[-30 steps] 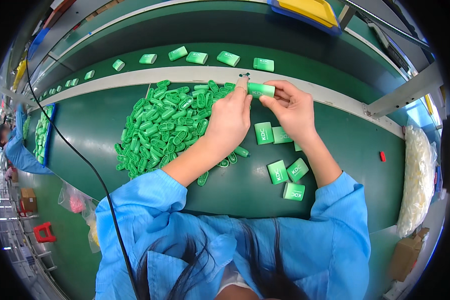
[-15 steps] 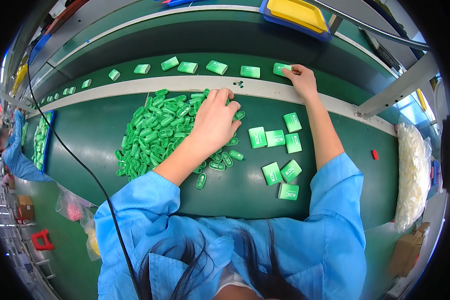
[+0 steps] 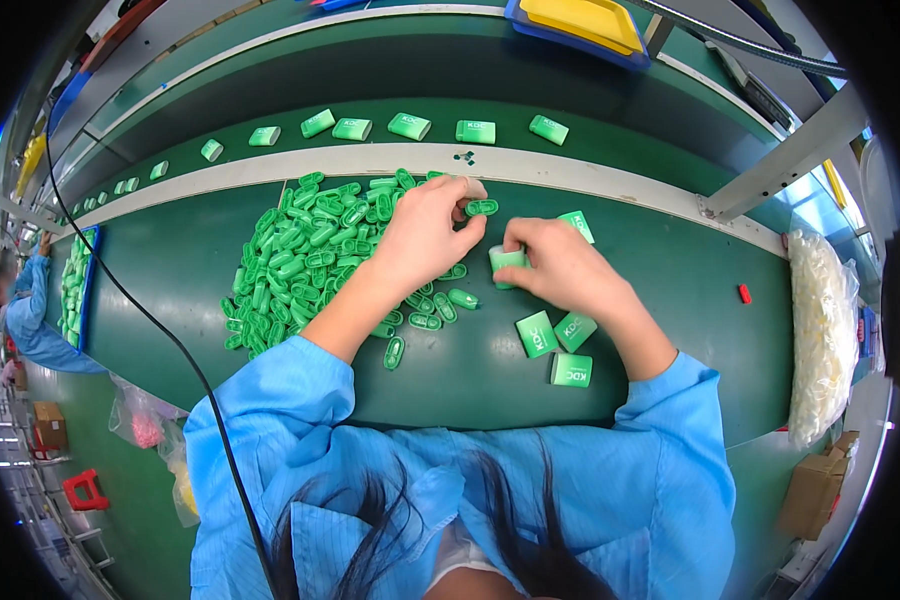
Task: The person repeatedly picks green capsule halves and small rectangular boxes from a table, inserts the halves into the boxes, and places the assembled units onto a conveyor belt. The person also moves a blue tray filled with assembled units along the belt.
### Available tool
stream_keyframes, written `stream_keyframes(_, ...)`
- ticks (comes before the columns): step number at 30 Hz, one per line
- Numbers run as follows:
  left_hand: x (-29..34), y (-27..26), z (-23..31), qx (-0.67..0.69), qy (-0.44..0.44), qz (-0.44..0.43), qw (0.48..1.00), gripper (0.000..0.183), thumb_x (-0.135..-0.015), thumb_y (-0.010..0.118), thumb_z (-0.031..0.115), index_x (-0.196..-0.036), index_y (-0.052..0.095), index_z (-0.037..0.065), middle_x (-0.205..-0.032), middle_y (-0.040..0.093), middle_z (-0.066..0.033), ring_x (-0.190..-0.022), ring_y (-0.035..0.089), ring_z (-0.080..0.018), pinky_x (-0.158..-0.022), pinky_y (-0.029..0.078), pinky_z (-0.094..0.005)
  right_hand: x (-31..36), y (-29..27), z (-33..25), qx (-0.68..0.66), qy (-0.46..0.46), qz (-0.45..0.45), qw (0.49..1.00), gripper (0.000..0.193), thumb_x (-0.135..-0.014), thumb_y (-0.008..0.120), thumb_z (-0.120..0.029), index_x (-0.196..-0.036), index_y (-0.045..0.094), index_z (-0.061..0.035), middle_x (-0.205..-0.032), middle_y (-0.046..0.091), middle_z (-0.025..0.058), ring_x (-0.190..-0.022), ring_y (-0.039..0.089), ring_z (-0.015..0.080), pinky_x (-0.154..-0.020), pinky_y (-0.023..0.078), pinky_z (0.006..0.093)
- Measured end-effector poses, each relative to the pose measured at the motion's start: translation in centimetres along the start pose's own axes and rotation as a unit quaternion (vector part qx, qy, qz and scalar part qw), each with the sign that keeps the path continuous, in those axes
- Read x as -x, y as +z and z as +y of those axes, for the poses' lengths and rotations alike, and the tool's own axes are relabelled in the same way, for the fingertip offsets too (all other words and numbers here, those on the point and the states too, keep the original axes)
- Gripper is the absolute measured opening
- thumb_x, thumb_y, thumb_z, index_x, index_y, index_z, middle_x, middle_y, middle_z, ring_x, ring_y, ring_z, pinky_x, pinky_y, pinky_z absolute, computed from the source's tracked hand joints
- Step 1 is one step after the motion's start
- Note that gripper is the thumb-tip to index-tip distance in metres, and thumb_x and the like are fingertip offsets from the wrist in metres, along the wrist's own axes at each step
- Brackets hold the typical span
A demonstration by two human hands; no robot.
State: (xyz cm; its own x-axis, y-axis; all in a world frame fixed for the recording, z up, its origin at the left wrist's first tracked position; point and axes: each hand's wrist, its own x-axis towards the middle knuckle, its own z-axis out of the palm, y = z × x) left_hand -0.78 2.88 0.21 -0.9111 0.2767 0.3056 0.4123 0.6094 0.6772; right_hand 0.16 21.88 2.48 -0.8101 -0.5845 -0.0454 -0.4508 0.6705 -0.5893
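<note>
My left hand (image 3: 428, 228) is closed at the right edge of a heap of small green oval plastic pieces (image 3: 315, 250). One such green oval piece (image 3: 482, 207) shows at its fingertips, pinched as far as I can see. To the right, my right hand (image 3: 568, 265) has thumb and fingers closed on a green-and-white box-shaped sleeve (image 3: 507, 262), just above the table. Beyond that hand another sleeve (image 3: 576, 226) is partly hidden. Nearer me lie three more, among them a green sleeve (image 3: 537, 334) and a paler sleeve (image 3: 571, 370).
Similar boxes, one a green box (image 3: 475, 131), line the green strip behind a pale rail (image 3: 370, 158). A metal post (image 3: 770, 165) rises at right, near a clear bag of pale pieces (image 3: 822, 340). A small red piece (image 3: 745, 293) lies nearby. A co-worker's blue sleeve (image 3: 45, 330) shows at far left.
My right hand has left the box at the far strip and come back toward me, gripping a sleeve from the table group. My left hand now shows a green oval piece at its fingertips.
</note>
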Motion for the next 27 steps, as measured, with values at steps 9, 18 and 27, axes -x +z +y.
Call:
stream_keyframes(9,-0.6,-0.1,-1.4,0.408,-0.181,-0.042,0.894,0.028,-0.08,0.067,0.008,-0.106,0.06,0.001,-0.09,0.062,-0.002,-0.077,0.057,-0.0077,-0.067,0.048,-0.023,-3.0,-0.3,1.7,-0.503,0.037,0.131,0.854,0.035,-0.082,0.065,-0.007,-0.112,0.051,0.0013,-0.089,0.061,0.0057,-0.07,0.059,0.0091,-0.06,0.048,0.0205)
stream_keyframes(18,-0.5,0.1,-0.9,0.449,-0.202,0.03,0.87,0.027,-0.081,0.068,0.009,-0.105,0.061,-0.003,-0.096,0.066,-0.01,-0.084,0.062,-0.0132,-0.074,0.052,-0.0253,-3.2,0.8,3.4,-0.507,0.03,0.12,0.853,0.027,-0.082,0.065,-0.006,-0.107,0.056,0.0012,-0.095,0.063,0.0073,-0.083,0.061,0.0112,-0.074,0.05,0.024)
stream_keyframes(27,-0.2,-0.2,-0.2,0.331,-0.144,0.027,0.932,0.026,-0.079,0.069,0.006,-0.102,0.063,-0.004,-0.093,0.067,-0.0114,-0.084,0.065,-0.0148,-0.076,0.053,-0.0263,-2.9,1.2,3.0,-0.494,0.011,0.144,0.857,0.027,-0.078,0.066,0.0,-0.104,0.058,0.0041,-0.095,0.065,0.0104,-0.084,0.062,0.0128,-0.077,0.051,0.0247)
